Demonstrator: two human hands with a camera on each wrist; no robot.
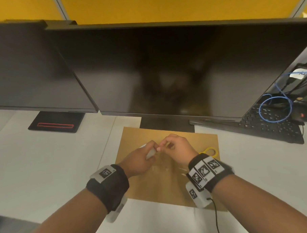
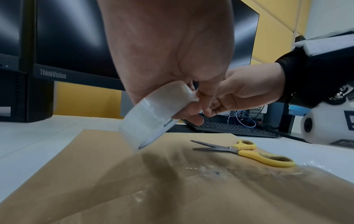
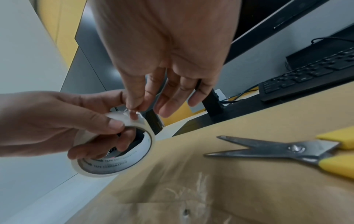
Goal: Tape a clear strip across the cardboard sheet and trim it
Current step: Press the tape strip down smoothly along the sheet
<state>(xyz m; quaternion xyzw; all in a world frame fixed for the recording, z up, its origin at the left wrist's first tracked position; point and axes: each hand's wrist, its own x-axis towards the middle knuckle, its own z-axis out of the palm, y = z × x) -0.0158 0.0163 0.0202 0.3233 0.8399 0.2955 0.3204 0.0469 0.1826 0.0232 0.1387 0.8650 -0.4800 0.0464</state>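
Note:
A brown cardboard sheet (image 1: pixel 141 138) lies flat on the white desk in front of the monitor. My left hand (image 1: pixel 142 157) grips a roll of clear tape (image 2: pixel 151 115) above the sheet, thumb on the outer face and fingers through the core (image 3: pixel 122 145). My right hand (image 1: pixel 175 147) pinches the tape's free end (image 3: pixel 132 112) at the top of the roll with thumb and forefinger. Yellow-handled scissors (image 2: pixel 247 151) lie partly open on the sheet's right side. Crinkled clear tape (image 3: pixel 193 192) is stuck on the sheet below the hands.
Two dark monitors (image 1: pixel 147 72) stand close behind the sheet. A black keyboard (image 1: pixel 271 127) with a blue cable (image 1: pixel 275 109) sits at the right. White desk (image 1: pixel 45 165) lies to the left and in front of the sheet.

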